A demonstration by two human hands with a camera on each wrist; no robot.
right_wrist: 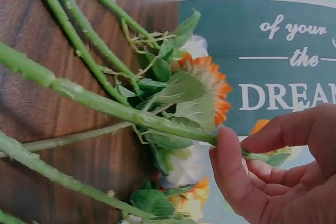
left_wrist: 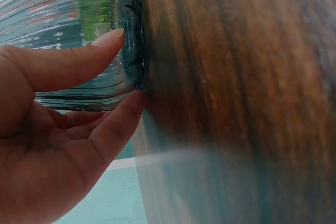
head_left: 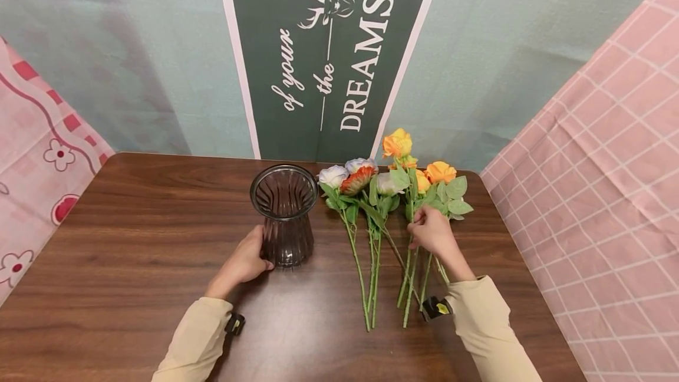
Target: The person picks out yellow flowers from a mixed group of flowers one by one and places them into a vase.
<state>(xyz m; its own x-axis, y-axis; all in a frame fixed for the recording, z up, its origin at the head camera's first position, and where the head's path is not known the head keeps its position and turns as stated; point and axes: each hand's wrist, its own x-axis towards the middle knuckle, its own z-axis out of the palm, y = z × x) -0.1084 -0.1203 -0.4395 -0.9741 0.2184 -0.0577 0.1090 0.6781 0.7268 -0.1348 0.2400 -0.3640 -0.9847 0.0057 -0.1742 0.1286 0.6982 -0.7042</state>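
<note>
A dark, see-through fluted glass vase with a wide rim stands upright on the table. My left hand holds it low on its left side; in the left wrist view the thumb and fingers lie around its base. On the right, my right hand pinches the green stem of an artificial yellow-orange rose between thumb and fingers. That rose's head is raised above the other blooms. Beside it lie an orange rose and several other stems, partly hidden by the hand.
Between the vase and my right hand lie more artificial flowers: a pale white-lilac bloom and a rust-orange one, stems toward me. The wooden table meets a printed cloth backdrop behind and a pink checked cloth at the right.
</note>
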